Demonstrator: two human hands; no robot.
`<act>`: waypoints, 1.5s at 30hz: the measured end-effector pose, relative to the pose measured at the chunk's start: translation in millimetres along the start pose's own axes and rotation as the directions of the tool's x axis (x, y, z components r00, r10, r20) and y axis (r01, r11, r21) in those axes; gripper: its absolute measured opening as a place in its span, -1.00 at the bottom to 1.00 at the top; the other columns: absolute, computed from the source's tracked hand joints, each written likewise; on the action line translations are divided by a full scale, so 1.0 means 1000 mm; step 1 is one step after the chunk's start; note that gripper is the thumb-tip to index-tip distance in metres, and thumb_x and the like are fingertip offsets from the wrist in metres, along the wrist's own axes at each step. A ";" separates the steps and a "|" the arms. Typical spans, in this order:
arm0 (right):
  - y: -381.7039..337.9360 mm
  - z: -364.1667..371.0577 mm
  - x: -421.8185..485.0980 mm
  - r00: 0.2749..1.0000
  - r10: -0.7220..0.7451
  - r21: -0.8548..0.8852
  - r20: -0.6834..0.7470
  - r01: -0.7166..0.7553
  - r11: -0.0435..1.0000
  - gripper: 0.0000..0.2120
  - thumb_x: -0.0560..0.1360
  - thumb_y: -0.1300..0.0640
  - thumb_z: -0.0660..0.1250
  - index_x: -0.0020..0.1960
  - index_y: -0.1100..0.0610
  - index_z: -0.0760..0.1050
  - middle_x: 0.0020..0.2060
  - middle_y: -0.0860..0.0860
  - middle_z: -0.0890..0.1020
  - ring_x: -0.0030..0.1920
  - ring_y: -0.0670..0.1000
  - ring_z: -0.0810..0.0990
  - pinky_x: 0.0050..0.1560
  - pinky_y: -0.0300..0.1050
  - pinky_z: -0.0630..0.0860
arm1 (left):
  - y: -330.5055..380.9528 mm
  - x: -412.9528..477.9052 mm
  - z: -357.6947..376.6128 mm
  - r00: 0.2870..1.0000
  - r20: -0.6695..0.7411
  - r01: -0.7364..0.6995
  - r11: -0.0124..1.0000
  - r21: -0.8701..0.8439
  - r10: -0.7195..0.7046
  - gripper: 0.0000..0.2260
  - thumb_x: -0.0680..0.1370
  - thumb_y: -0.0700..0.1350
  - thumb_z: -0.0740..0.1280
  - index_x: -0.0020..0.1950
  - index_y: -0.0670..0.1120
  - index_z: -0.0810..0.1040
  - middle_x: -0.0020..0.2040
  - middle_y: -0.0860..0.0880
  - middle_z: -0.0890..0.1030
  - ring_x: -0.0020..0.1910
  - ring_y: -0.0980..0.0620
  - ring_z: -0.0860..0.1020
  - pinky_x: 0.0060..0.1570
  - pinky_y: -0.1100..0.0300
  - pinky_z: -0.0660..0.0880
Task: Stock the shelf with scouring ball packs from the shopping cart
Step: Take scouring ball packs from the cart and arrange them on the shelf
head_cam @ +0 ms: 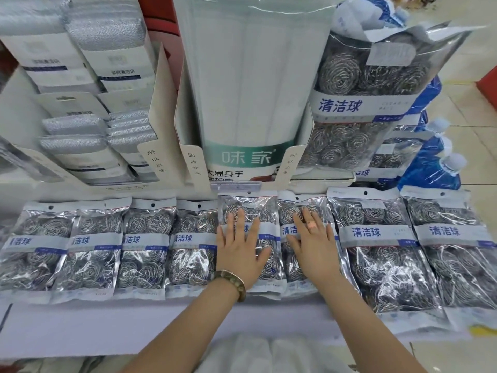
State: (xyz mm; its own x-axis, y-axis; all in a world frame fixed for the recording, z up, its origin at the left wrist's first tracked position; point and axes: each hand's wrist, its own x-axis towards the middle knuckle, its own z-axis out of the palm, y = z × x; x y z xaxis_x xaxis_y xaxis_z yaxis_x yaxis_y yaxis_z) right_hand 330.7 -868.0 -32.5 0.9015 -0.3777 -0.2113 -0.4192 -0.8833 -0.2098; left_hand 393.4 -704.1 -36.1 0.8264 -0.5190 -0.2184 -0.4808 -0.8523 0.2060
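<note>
Shelf: pale, flat, its front strip bare. On it, one row of eight scouring ball packs lying flat, side by side, edges overlapping; clear bags of steel coils with a grey-and-blue label band and a hang hole at the top. The two packs at the right end are larger.

Left hand: released, fingers spread, palm flat on the fifth pack from the left. A beaded bracelet is on that wrist.

Right hand: released, fingers spread, pressed flat on the sixth pack; a ring on one finger.

Behind the row, upper level: cardboard display box holding a tall white roll pack with a green band; to its left, stacked grey mesh scourers in white card sleeves; to its right, more scouring ball packs standing upright, several deep, with blue pouches with white caps beside them.

Room: pale tiled floor at the right, a red fixture at the far right edge. White fabric shows below the shelf front. The shopping cart is out of view.
</note>
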 end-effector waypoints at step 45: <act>-0.299 0.051 -0.140 0.443 -0.874 0.351 0.198 0.800 0.485 -0.63 0.60 0.13 0.18 0.39 0.08 0.35 0.33 0.07 0.44 0.31 0.07 0.39 0.20 -0.09 0.35 | -0.163 -0.341 0.003 0.137 -0.164 0.422 0.207 -0.882 -0.977 -0.79 0.50 -0.20 0.31 0.04 0.08 0.52 0.15 -0.02 0.51 0.05 0.06 0.52 0.07 0.15 0.45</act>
State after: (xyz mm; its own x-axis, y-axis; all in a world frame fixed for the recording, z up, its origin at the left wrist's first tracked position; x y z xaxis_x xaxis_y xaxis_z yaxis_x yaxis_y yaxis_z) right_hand 324.3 -536.3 11.1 0.7447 0.6599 -0.0994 0.4804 -0.6335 -0.6066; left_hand 188.8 -388.3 1.6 0.6310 0.7722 -0.0747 0.5078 -0.3384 0.7923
